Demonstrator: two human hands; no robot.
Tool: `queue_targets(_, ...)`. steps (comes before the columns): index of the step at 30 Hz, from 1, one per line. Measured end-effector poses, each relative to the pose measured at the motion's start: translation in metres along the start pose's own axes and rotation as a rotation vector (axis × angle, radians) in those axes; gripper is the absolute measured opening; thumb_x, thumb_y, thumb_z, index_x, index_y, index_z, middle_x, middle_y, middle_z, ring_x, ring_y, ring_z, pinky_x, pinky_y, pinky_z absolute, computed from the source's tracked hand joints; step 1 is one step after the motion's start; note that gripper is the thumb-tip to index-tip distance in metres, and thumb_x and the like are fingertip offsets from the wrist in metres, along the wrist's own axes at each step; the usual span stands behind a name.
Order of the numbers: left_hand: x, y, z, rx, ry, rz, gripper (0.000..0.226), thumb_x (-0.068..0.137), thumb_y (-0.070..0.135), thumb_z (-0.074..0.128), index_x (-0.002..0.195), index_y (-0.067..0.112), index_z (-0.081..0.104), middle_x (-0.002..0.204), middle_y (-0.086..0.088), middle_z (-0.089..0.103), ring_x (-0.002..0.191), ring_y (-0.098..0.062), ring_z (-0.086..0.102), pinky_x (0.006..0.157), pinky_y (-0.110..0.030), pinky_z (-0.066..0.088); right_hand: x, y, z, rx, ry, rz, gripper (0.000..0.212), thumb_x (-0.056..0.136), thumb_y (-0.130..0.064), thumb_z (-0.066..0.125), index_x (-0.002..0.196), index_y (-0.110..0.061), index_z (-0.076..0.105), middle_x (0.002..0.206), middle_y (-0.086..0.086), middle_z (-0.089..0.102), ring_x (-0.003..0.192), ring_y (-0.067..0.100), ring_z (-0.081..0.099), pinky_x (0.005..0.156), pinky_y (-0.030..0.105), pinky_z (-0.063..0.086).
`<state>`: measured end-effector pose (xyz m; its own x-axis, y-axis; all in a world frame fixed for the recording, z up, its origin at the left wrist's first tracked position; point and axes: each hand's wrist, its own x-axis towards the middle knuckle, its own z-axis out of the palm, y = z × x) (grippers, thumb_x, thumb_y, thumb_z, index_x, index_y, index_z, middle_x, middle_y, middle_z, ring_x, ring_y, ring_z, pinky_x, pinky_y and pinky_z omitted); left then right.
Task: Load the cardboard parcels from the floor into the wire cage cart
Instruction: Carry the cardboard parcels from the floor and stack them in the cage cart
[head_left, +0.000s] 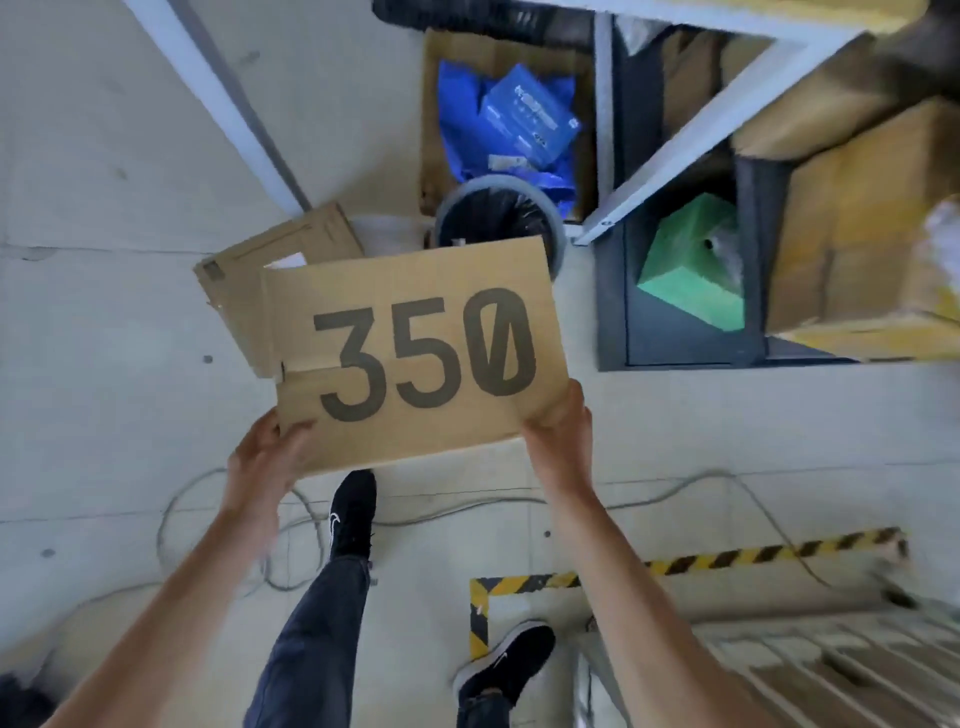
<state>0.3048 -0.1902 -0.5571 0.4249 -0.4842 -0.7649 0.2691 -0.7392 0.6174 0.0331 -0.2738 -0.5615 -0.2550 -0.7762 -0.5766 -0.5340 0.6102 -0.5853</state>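
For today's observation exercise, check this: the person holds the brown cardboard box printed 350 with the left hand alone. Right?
Not quite. The head view shows both hands holding the brown cardboard box printed 350: the left hand grips its near left corner, the right hand its near right corner.

The printed parcel (415, 353) is plain brown cardboard, matt and faintly fibrous; its black numerals are flat ink with no shine. The second parcel (280, 249), just beyond it to the left, is the same dull board. The floor (104, 338) is pale concrete, smooth and matt. Farther off, the blue bags (457, 119) are glossy plastic film, and the bin liner (493, 218) is shiny black plastic. The shelf frame (701, 138) is pale painted metal. The green block (691, 270) looks matt and slightly grainy. At the near right, the wire cage cart (831, 670) is grey metal. The shoes (353, 514) are black cloth.
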Motion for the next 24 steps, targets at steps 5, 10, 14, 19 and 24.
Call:
queue_targets(5, -0.183, 0.036, 0.087, 0.239, -0.293, 0.127, 0.045, 0.081, 0.007, 0.074, 0.117, 0.031, 0.062, 0.103, 0.012, 0.069, 0.095, -0.012, 0.066, 0.074, -0.028, 0.049, -0.152, 0.047, -0.222, 0.067, 0.217, 0.195, 0.052, 0.071, -0.017, 0.057, 0.117, -0.037, 0.042, 0.104, 0.003, 0.061, 0.087, 0.031, 0.061, 0.051, 0.028, 0.04)
queue_targets(10, -0.354, 0.055, 0.163, 0.506, -0.629, 0.404, 0.049, 0.084, 0.011, 0.074, 0.114, 0.047, 0.061, 0.1, 0.02, 0.072, 0.097, -0.011, 0.068, 0.072, -0.022, 0.052, -0.319, 0.095, -0.409, 0.121, 0.476, 0.28, 0.061, 0.076, -0.022, 0.067, 0.128, -0.042, 0.042, 0.109, -0.003, 0.064, 0.091, 0.024, 0.064, 0.066, 0.035, 0.052)
queue_targets(14, -0.499, 0.069, 0.232, 0.678, -0.862, 0.638, 0.064, 0.078, 0.042, 0.074, 0.137, 0.041, 0.052, 0.121, 0.017, 0.064, 0.111, -0.009, 0.061, 0.085, -0.031, 0.051, -0.456, 0.158, -0.519, 0.257, 0.778, 0.326, 0.079, 0.084, -0.029, 0.074, 0.152, -0.033, 0.033, 0.12, -0.005, 0.061, 0.106, 0.023, 0.063, 0.083, 0.042, 0.053)
queue_targets(19, -0.658, 0.044, 0.312, 0.835, -1.096, 0.897, 0.08, 0.074, 0.054, 0.07, 0.147, 0.039, 0.041, 0.135, 0.017, 0.056, 0.121, -0.007, 0.053, 0.1, -0.041, 0.045, -0.59, 0.242, -0.586, 0.455, 1.086, 0.416, 0.081, 0.081, -0.039, 0.077, 0.149, -0.043, 0.034, 0.123, -0.008, 0.062, 0.093, 0.014, 0.067, 0.086, 0.048, 0.057)
queue_targets(24, -0.762, -0.04, 0.387, 0.992, -1.356, 0.983, 0.079, 0.071, 0.055, 0.062, 0.146, 0.041, 0.04, 0.131, 0.009, 0.059, 0.116, -0.012, 0.058, 0.097, -0.042, 0.051, -0.677, 0.312, -0.59, 0.548, 1.268, 0.581, 0.08, 0.083, -0.041, 0.074, 0.15, -0.04, 0.03, 0.127, -0.009, 0.061, 0.091, 0.01, 0.066, 0.088, 0.047, 0.056)
